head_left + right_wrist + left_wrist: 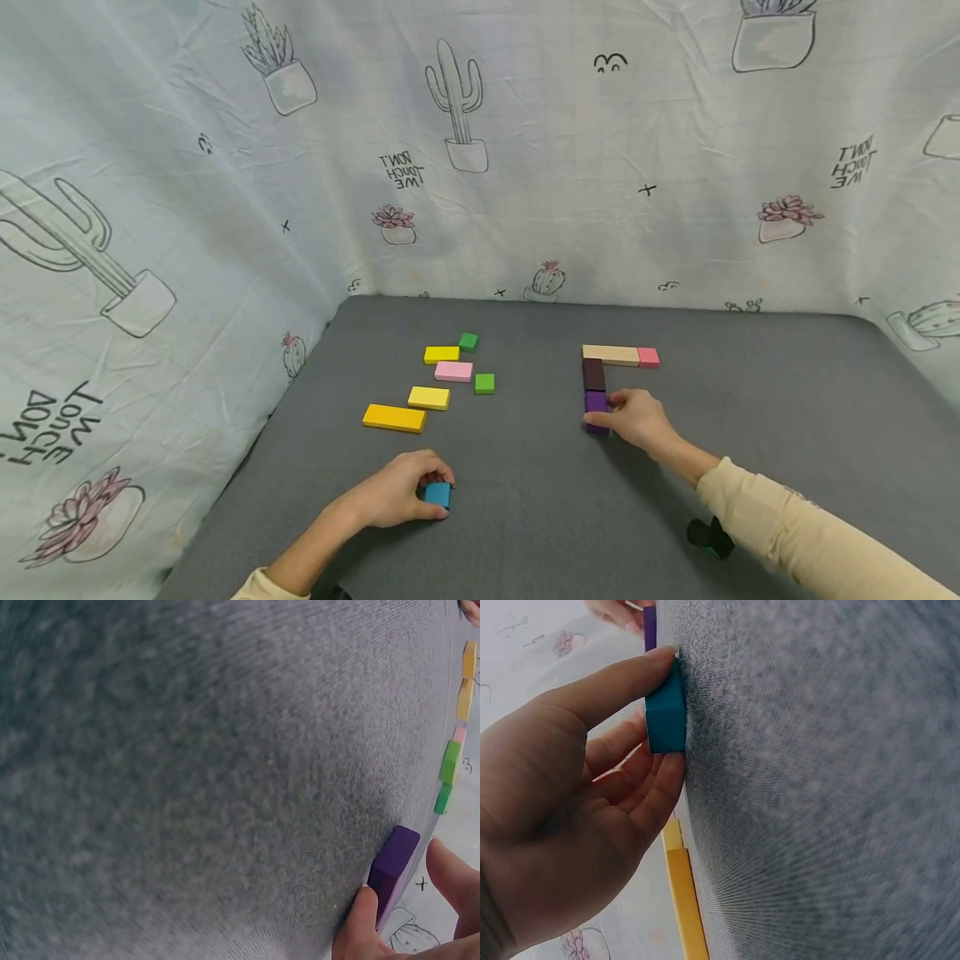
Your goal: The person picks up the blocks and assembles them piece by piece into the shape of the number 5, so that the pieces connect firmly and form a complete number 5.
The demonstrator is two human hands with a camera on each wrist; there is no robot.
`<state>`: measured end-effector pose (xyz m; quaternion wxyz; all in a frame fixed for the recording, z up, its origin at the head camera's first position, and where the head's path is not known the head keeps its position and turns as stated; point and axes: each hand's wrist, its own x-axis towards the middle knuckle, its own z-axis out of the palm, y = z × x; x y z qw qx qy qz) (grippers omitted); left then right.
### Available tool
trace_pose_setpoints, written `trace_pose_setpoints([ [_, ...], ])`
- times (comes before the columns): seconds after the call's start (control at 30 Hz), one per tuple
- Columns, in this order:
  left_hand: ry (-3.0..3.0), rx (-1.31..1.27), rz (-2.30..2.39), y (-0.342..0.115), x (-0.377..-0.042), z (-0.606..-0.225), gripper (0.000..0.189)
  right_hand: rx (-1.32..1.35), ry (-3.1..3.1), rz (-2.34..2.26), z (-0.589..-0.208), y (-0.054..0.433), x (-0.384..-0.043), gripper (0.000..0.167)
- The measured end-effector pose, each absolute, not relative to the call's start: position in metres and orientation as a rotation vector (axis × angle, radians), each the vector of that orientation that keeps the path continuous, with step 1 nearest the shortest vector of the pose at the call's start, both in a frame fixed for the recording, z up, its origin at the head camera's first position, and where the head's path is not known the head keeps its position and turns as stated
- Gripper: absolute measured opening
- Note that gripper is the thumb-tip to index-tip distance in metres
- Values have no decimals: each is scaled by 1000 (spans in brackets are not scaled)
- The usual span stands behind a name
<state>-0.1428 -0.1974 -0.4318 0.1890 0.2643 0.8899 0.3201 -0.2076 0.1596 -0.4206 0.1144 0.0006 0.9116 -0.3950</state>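
Note:
In the head view a blue block (437, 495) is at the near left of the grey table, and my left hand (393, 492) grips it between thumb and curled fingers. The left wrist view shows the thumb along one side of this blue block (666, 716) and fingers against another. Farther right, my right hand (643, 421) is at a purple block (596, 403). A fingertip (364, 907) touches the side of the purple block (394, 859), while the thumb stands a small gap above it. A dark brown block (593, 375) lies end to end with the purple one.
Beyond the brown block lie a beige block (611, 356) and a coral block (648, 357) in a row. Left of them are a long orange-yellow block (393, 418), two yellow blocks, a pink block (453, 372) and two green blocks. A printed curtain (525, 225) hangs behind the table.

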Motion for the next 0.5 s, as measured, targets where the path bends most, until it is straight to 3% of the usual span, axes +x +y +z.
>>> trace_pose_setpoints([
  [0.5, 2505, 748, 903, -197, -142, -430, 29, 63, 2730, -1094, -421, 149, -210, 63],
])
